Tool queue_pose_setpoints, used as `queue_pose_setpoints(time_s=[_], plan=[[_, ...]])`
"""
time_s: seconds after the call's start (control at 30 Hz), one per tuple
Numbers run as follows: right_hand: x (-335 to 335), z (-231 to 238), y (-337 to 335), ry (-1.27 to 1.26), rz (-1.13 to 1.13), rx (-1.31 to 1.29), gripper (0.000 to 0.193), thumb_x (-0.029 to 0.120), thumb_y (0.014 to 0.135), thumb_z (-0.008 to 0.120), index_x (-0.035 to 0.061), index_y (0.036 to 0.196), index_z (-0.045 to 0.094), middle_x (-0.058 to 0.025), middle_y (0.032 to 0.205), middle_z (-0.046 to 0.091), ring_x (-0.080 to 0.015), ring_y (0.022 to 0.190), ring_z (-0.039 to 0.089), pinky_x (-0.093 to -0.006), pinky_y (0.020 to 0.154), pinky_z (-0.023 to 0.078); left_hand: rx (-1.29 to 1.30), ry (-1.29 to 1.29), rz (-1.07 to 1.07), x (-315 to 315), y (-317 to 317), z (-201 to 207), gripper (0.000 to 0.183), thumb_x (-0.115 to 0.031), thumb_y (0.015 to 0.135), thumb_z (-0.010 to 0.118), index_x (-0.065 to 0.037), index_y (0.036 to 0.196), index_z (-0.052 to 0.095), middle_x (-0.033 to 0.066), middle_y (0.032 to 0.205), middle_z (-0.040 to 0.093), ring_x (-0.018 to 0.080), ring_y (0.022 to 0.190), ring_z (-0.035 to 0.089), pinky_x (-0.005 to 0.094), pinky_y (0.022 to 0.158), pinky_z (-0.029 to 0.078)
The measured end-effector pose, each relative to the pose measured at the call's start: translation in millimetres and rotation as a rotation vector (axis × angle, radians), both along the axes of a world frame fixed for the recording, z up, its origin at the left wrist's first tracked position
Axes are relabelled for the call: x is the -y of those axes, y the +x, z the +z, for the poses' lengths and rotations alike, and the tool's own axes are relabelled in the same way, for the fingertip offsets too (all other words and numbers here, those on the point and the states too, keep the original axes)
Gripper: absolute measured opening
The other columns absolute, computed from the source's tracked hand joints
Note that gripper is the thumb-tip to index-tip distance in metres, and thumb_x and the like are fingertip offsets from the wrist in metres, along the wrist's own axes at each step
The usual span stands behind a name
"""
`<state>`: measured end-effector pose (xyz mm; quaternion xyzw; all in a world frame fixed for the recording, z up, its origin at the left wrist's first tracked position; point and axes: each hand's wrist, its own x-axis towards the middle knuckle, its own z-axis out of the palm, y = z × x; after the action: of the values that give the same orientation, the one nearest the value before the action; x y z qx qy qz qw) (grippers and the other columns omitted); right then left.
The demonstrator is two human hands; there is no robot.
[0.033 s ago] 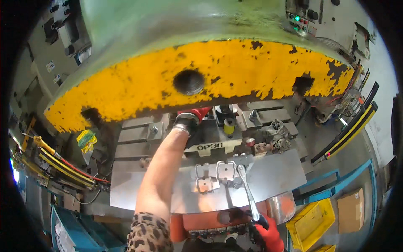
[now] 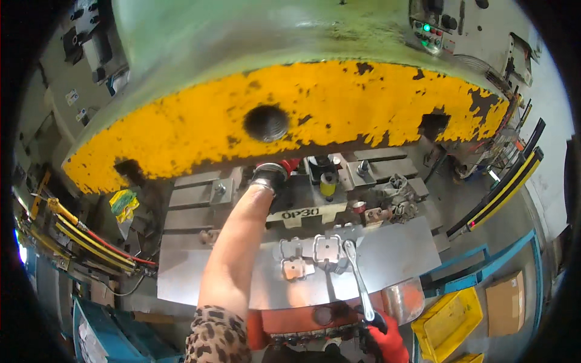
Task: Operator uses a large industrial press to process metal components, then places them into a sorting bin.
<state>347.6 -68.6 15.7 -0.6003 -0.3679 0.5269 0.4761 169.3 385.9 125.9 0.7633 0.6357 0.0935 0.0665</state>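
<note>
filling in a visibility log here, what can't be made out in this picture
All in the head view:
- Fingers of the left hand and whatever they touch: hidden behind the yellow press face.
- Handle end of the silver ratchet wrench: covered by the gloved right hand.
- Most of the lower yellow bin: cut off by the bottom edge.
- Markings on the control panel: too small to tell.

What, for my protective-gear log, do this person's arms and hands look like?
The left forearm is bare beyond a leopard-print sleeve. The left hand and right hand wear red-and-black gloves. No right sleeve is clearly visible.
</note>
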Motion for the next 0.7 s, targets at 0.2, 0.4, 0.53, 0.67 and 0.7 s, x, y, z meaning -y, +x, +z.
queue_pose_setpoints(time_s=[0.2, 0.4, 0.53, 0.67, 0.7], plan=[[25, -16, 3, -0.081, -0.092, -0.001, 0.042, 0.015, 0.090, 0.068, 0.0041, 0.130, 0.060, -0.0031, 0.079, 0.062, -0.0138, 0.069, 0.056, -0.0316, 0.062, 0.045, -0.040, -0.070, 0.083, -16, 16, 7, 0.072, -0.068, 0.085, 0.057, -0.005, 0.119, 0.067, 0.0203, 0.123, 0.064, 0.0389, 0.116, 0.059, 0.0477, 0.099, 0.043], [45, -41, 19, -0.068, -0.290, 0.164, 0.055, 0.017, 0.085, 0.074, -0.0003, 0.133, 0.055, -0.0121, 0.107, 0.066, -0.0218, 0.097, 0.065, -0.0361, 0.091, 0.052, 0.006, -0.012, 0.028, 19, -21, 36, 0.072, -0.067, 0.083, 0.062, -0.001, 0.109, 0.070, 0.0238, 0.111, 0.069, 0.0403, 0.107, 0.064, 0.0457, 0.091, 0.048], [47, -20, 26, -0.081, -0.246, -0.106, 0.046, 0.013, 0.090, 0.066, -0.0027, 0.132, 0.057, -0.0132, 0.103, 0.069, -0.0174, 0.089, 0.066, -0.0328, 0.080, 0.053, 0.136, 0.022, -0.115, 100, -104, 40, 0.063, -0.060, 0.080, 0.069, 0.001, 0.098, 0.073, 0.0261, 0.107, 0.069, 0.0419, 0.100, 0.065, 0.0456, 0.084, 0.051], [18, -16, 18, 0.082, -0.142, 0.028, 0.039, 0.021, 0.094, 0.056, 0.0006, 0.126, 0.062, -0.0006, 0.078, 0.063, -0.0077, 0.059, 0.055, -0.0227, 0.048, 0.041, 0.173, -0.003, -0.193, 205, -182, 27, 0.052, -0.046, 0.078, 0.076, -0.003, 0.105, 0.067, 0.0183, 0.089, 0.068, 0.0353, 0.088, 0.066, 0.0435, 0.079, 0.051], [14, -14, 17, 0.041, -0.115, 0.010, 0.039, 0.020, 0.094, 0.055, 0.0006, 0.127, 0.062, -0.0005, 0.079, 0.062, -0.0076, 0.058, 0.055, -0.0223, 0.048, 0.040, 0.220, -0.019, -0.211, 229, -199, 21, 0.046, -0.037, 0.079, 0.078, -0.006, 0.111, 0.068, 0.0135, 0.085, 0.067, 0.0306, 0.084, 0.066, 0.0391, 0.078, 0.052]])
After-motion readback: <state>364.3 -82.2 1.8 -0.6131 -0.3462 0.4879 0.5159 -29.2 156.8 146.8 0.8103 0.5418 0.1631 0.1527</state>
